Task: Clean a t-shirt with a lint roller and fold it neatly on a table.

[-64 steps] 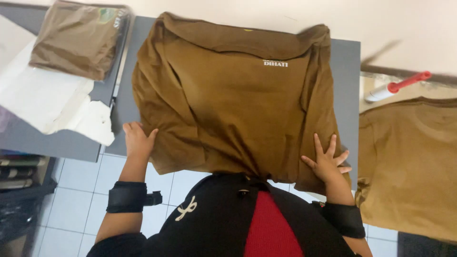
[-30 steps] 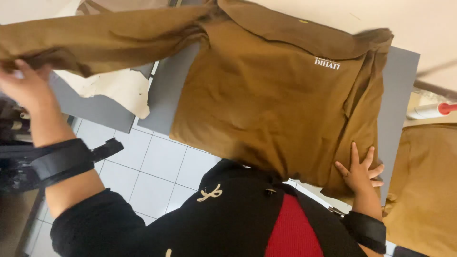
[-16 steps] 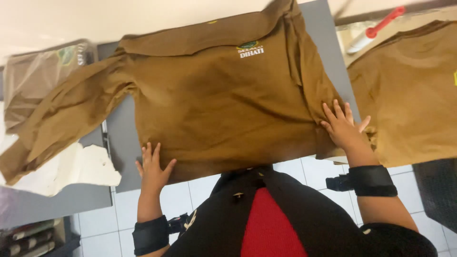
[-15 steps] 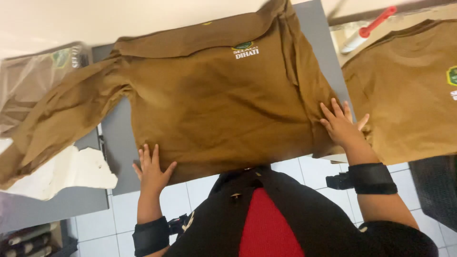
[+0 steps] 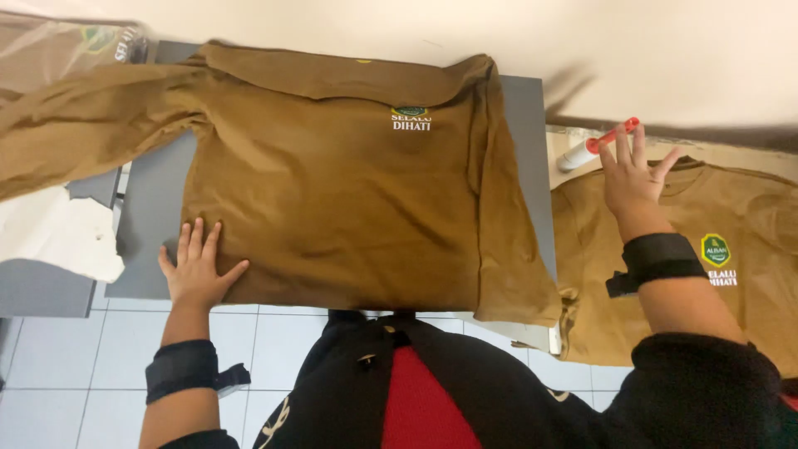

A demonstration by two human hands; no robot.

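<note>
Left hand (image 5: 198, 268) presses flat, fingers spread, on the brown shirt (image 5: 332, 191) at the tabletop's (image 5: 150, 224) near edge; right hand (image 5: 632, 176) hovers wide open, empty, over a second shirt (image 5: 748, 241).

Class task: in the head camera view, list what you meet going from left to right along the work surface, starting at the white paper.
White paper → left hand → brown shirt on the grey board → white tube with red cap → right hand → second brown shirt.
</note>
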